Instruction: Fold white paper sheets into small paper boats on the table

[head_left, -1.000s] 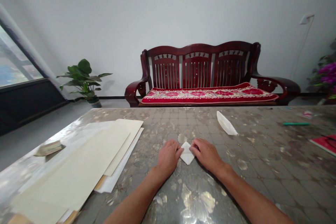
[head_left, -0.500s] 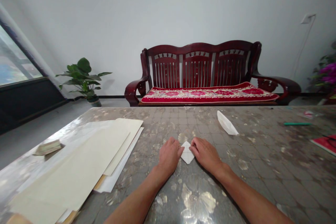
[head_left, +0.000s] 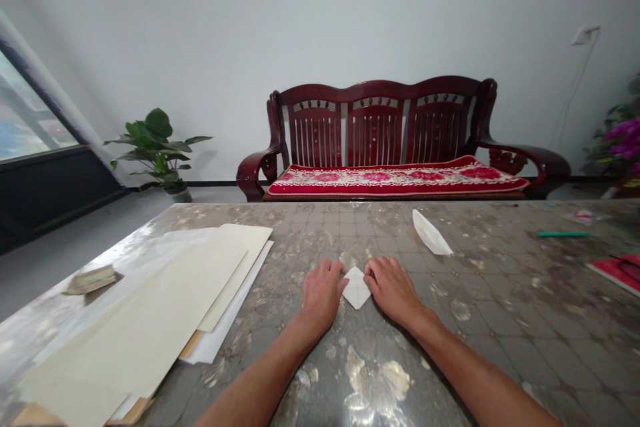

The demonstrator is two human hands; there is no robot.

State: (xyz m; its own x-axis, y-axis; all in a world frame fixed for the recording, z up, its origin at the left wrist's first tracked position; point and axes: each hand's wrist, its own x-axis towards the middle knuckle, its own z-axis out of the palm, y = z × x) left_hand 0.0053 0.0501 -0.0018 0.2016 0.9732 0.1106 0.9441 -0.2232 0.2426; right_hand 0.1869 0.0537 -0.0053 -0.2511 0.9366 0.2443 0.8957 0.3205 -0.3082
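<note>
A small white folded paper point(head_left: 357, 289), diamond-shaped with creases, lies on the table between my hands. My left hand point(head_left: 321, 290) is closed at its left corner, with the thumb along the edge. From the other side, my right hand point(head_left: 393, 285) has curled fingers at the right corner. The fingertips of both hands are partly hidden behind the knuckles. Beyond my right hand lies a white folded paper boat point(head_left: 431, 233), apart from both hands.
Large cream and white paper sheets point(head_left: 150, 307) are stacked on the left, with a small folded paper piece point(head_left: 91, 279) on them. A green pen point(head_left: 562, 234) and a red book point(head_left: 617, 272) lie to the right. A wooden bench point(head_left: 375, 127) stands behind the patterned table point(head_left: 280, 360).
My right thumb has drawn back from the top of the folded paper, baring more of its right side. Both hands stay at the paper's corners.
</note>
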